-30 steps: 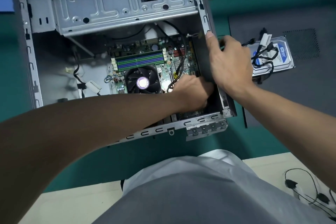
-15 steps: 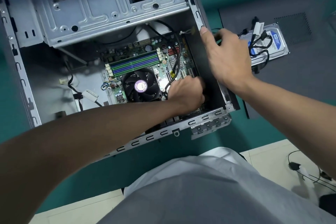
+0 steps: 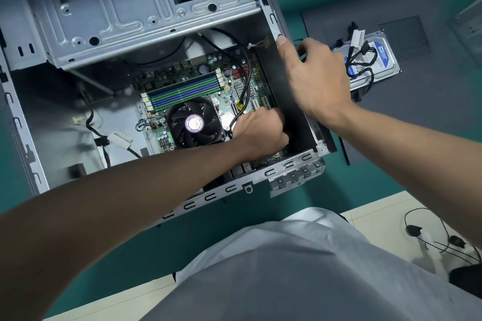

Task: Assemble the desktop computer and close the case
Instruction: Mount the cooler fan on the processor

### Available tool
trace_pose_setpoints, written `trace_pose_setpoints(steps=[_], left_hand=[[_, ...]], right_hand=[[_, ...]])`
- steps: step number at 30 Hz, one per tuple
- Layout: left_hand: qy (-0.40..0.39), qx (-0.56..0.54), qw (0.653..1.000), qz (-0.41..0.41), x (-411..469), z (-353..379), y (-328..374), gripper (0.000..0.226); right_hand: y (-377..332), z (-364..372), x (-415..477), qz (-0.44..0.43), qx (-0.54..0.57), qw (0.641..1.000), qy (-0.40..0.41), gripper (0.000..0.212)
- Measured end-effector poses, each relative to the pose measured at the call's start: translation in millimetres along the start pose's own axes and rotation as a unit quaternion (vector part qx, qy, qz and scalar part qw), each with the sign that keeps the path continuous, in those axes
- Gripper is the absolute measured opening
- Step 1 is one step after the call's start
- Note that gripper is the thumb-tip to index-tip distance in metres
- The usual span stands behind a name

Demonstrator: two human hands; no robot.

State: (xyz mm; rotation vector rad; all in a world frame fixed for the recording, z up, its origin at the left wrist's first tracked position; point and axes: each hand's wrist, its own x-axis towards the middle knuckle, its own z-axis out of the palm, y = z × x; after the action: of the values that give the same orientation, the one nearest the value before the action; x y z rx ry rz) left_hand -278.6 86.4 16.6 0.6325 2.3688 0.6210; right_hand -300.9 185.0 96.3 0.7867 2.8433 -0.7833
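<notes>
Head view: the open case (image 3: 208, 197) lies on the green worktop (image 3: 347, 185), right grip (image 3: 318, 78) clasping its side wall exactly as a second ago. Beyond that grip the side panel (image 3: 430, 117) lies flat, the hard drive (image 3: 378, 60) on it, uninstalled. Left grip (image 3: 260, 130), beside the right, curls down onto the motherboard (image 3: 224, 78) corner; what it holds is hidden. Nothing has shifted: fitting continues, I judge.

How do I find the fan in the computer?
Look inside the open computer case, at the green motherboard. The fan sits next to the blue and green memory slots. It alone is black and round, with a purple sticker in its middle.
</notes>
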Motion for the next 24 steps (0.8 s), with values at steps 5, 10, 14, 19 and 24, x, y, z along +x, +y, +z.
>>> trace_pose_setpoints(steps=[5, 10, 14, 19, 24], left_hand=[[-0.01, -0.014, 1.0, -0.023, 1.4, -4.5, 2.3, 0.023], [-0.018, -0.043, 0.996, -0.071, 4.5, -3.8, 5.6, 0.015], [-0.014, -0.028, 0.997, -0.077, 5.6, -0.9, 3.4, 0.015], [-0.003, 0.01, 0.999, -0.031, 3.6, -0.5, 3.5, 0.009], [0.002, -0.001, 0.998, -0.064, 2.5, -1.1, 7.0, 0.008]], right_hand=[[0.7, 0.0, 1.1, -0.003, -0.001, 1.0, 0.002, 0.061], [2.1, -0.6, 1.4, -0.008, 0.001, 1.0, -0.003, 0.061], [2.0, 0.1, 1.9, -0.002, 0.0, 1.0, -0.004, 0.062], [3.0, 0.4, 3.5, -0.005, 0.002, 1.0, -0.005, 0.061], [4.2, 2.0, 3.9, -0.004, 0.004, 1.0, -0.003, 0.061]])
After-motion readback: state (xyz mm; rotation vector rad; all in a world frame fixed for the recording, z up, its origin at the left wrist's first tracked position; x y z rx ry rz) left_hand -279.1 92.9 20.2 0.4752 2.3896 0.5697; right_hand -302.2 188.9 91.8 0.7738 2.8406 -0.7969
